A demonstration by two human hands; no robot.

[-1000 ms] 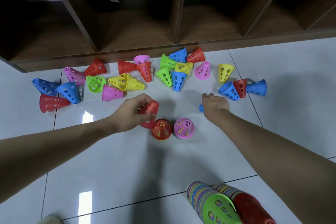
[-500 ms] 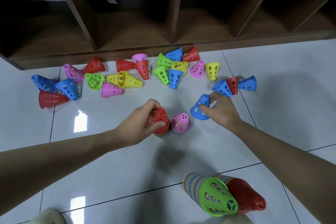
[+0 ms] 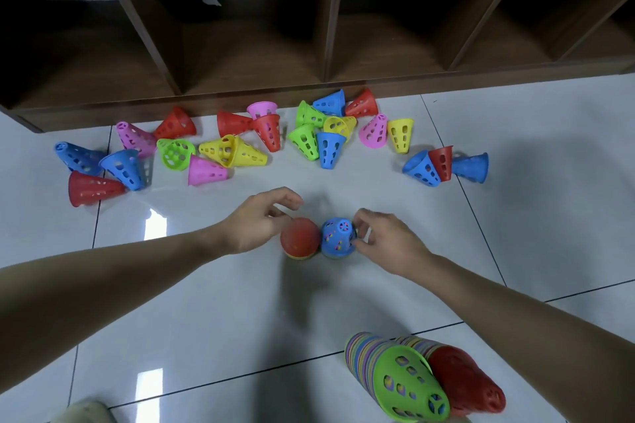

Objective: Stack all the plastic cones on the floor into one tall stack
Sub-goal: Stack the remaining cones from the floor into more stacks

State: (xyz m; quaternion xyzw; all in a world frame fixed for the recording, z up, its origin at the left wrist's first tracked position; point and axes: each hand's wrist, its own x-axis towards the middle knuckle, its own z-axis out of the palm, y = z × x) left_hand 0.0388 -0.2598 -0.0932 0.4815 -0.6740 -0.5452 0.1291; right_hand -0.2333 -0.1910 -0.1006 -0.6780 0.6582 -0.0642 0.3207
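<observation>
Stacking in hand: two short upright stacks on the white tiled floor (image 3: pixel 206 302), touching, one red-topped (image 3: pixel 299 240), one blue-topped (image 3: pixel 338 238).
Right hand (image 3: pixel 385 244): blue top cone pinched at its side by curled fingertips.
Left hand (image 3: pixel 256 225): fingers loosely curled just beside the red-topped stack; nothing seen to be held.
Loose cones (image 3: pixel 237 151): scattered on their sides along the wooden shelf unit (image 3: pixel 326 27).
Finished stacks: two tall ones lying nearby, green-tipped (image 3: pixel 409 383) and red-tipped (image 3: pixel 464 381).
Handling: judged light, stiff, perforated plastic; best taken by the wall near the narrow tip.
</observation>
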